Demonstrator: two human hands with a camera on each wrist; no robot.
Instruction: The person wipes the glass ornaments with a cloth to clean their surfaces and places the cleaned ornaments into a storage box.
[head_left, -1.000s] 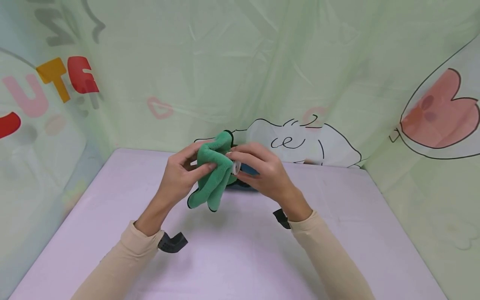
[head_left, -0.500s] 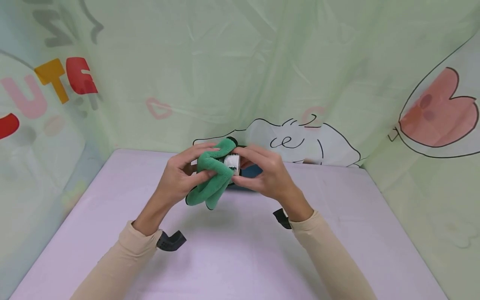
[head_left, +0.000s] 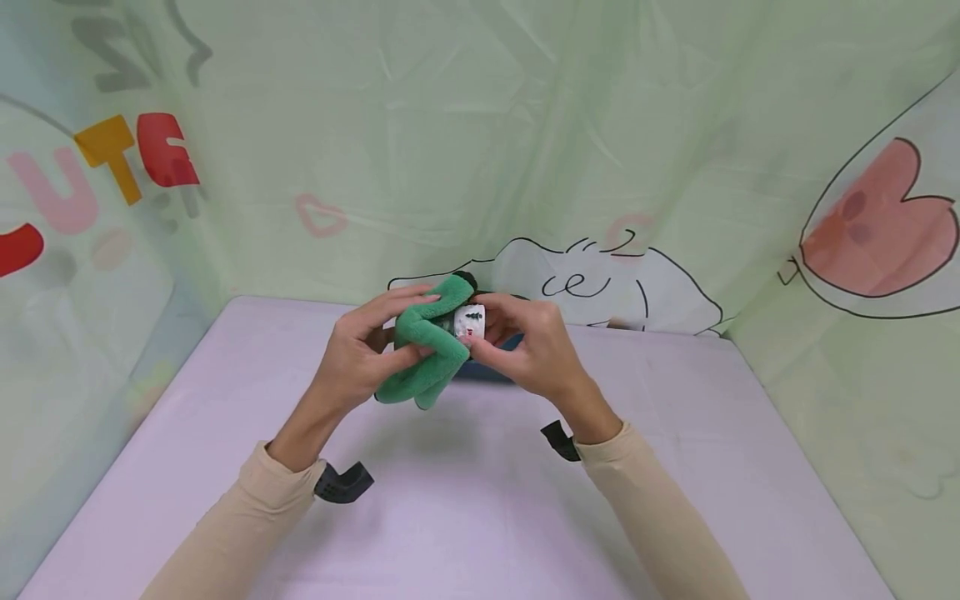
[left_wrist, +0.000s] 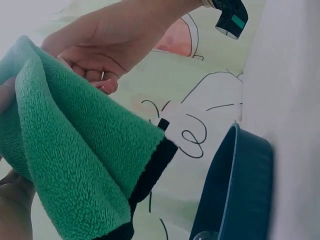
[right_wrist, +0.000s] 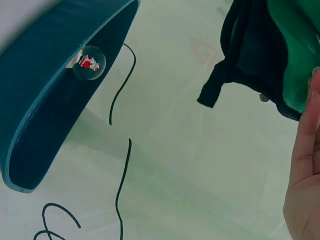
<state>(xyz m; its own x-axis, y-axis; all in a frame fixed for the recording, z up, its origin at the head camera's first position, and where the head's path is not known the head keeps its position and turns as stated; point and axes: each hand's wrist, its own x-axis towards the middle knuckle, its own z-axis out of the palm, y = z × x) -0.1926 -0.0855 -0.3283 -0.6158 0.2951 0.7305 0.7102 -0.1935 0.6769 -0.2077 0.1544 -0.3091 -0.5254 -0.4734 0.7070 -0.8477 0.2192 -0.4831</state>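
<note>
In the head view, my left hand [head_left: 363, 346] holds a green plush cloth [head_left: 431, 333] with black edging, folded around a small snow globe. Its white base [head_left: 470, 320], printed with a dark tree and a red mark, sticks out of the cloth's right side. My right hand [head_left: 534, 346] pinches that base between thumb and fingers. Cloth hides most of the glass part. Seen from the left wrist, the cloth [left_wrist: 85, 140] drapes below the right hand [left_wrist: 110, 45]. In the right wrist view, the right hand [right_wrist: 305, 160] is at the edge beside the cloth [right_wrist: 260, 55].
Behind the hands, a dark blue bin [head_left: 487, 372] stands on the lilac-covered table [head_left: 480, 500]. Another snow globe [right_wrist: 90, 63] with a red and white figure lies inside it. A printed pale green curtain [head_left: 450, 150] rises behind the table.
The globe's base has turned between the right fingers, so its printed side now shows instead of its end. The cloth's upper corner has shifted slightly down and right. The left hand keeps its hold.
</note>
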